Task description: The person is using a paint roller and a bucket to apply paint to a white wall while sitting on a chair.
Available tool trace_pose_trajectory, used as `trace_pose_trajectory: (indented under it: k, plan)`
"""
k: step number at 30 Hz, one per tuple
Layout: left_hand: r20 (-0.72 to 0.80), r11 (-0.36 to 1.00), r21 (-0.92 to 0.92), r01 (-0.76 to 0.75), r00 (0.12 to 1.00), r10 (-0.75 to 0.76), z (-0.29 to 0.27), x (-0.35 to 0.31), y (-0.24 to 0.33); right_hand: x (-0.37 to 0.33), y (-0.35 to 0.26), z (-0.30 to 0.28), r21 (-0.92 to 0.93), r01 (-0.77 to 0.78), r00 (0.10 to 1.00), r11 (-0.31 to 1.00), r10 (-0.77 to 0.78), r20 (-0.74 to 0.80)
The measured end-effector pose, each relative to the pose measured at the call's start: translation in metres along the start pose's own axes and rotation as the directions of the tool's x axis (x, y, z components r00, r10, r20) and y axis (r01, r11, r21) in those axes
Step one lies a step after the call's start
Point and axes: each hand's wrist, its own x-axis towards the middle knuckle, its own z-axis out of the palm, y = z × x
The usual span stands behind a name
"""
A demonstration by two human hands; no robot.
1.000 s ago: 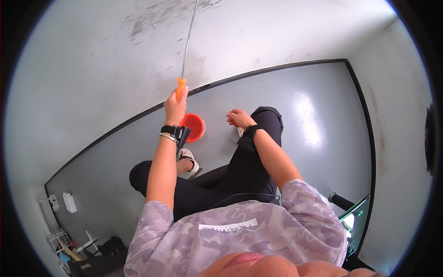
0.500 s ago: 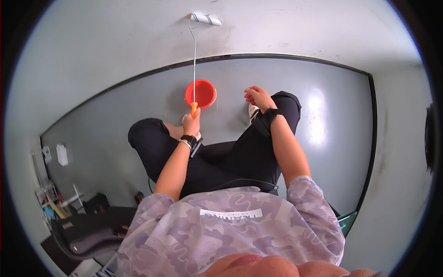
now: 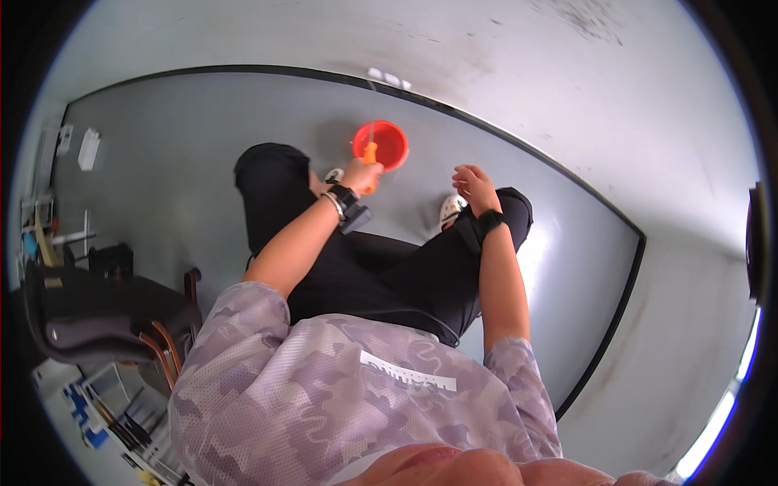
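1. Head view: the left hand [image 3: 362,176] is closed around the orange handle [image 3: 370,154] of a paint roller, its grip secure as far as can be judged.
2. Location of the roller: its thin rod reaches out across a red bucket [image 3: 395,147], and the white roller cover [image 3: 390,78] lies at the foot of the wall [image 3: 502,89], beside the black edging strip [image 3: 519,139]. The cover is blurred — contact with the wall cannot be confirmed.
3. The right hand [image 3: 476,189] holds nothing visible; its fingers are loosely bent, above the right white shoe [image 3: 450,210] and beside the dark trousers [image 3: 515,212].
4. The bucket stands on the grey floor [image 3: 203,121] between the feet and the wall. Whether it holds liquid cannot be told.
5. Dark smudges [image 3: 579,16] mark the wall, up and to the right of the roller cover.
6. Step in hand, as judged: working the roller one-handed at the wall's lowest part.
7. Next move, as judged: a steady left wrist and even pressure if the cover is to run along the wall — with the rod kept clear of the bucket's rim.
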Motion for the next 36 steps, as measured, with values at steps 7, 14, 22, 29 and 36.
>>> trace_pose_trajectory:
  k: [7,14,22,29,36]
  plan:
    - [0.112,0.968,0.082,-0.236,0.968,0.226,0.030,-0.126,0.075,-0.104,-0.033,0.102,-0.019,-0.221,0.932,0.975,0.217,0.289]
    - [0.393,0.916,0.255,-0.309,0.899,0.194,0.007,-0.150,0.059,-0.109,-0.011,0.121,0.109,-0.318,0.873,0.942,0.246,0.420]
    - [-0.020,0.846,-0.505,-0.172,0.982,0.188,-0.139,-0.044,0.070,-0.110,0.004,0.078,0.260,-0.496,0.842,0.829,0.385,0.379]
    - [-0.145,0.798,-0.589,-0.128,0.988,0.052,-0.138,-0.020,0.065,-0.081,0.035,0.088,0.158,-0.528,0.832,0.834,0.471,0.293]
    - [-0.066,0.875,-0.464,-0.137,0.991,0.120,-0.130,0.001,0.071,-0.048,0.055,0.105,0.018,-0.582,0.802,0.813,0.569,0.184]
